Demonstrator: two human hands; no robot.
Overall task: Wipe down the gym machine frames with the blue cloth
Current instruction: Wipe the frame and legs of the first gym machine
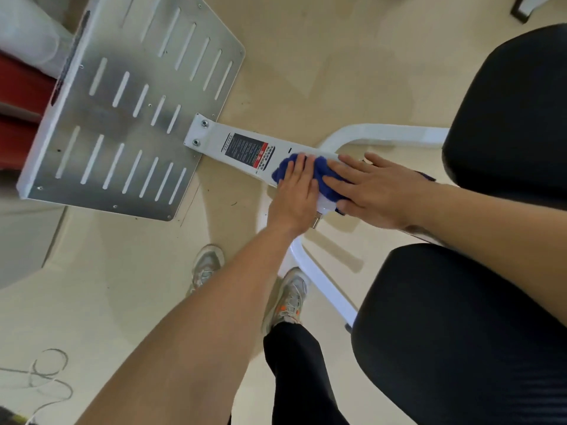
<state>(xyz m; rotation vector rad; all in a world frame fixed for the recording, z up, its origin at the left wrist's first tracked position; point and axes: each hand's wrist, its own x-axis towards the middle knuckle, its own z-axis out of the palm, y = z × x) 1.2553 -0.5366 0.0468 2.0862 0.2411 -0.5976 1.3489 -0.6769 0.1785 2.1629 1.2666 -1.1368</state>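
Note:
The blue cloth (324, 177) lies bunched on a white frame bar (221, 139) of the gym machine, just right of a black and red warning label (245, 150). My left hand (294, 194) presses flat on the cloth's left part with straight fingers. My right hand (377, 188) lies flat over its right part, fingers straight and pointing left. Most of the cloth is hidden under both hands.
A slotted metal footplate (122, 105) is bolted to the bar's far end. White curved frame tubes (383, 133) run toward two black seat pads (506, 118). My feet (288, 299) stand on the beige floor. A thin cord (46, 375) lies at lower left.

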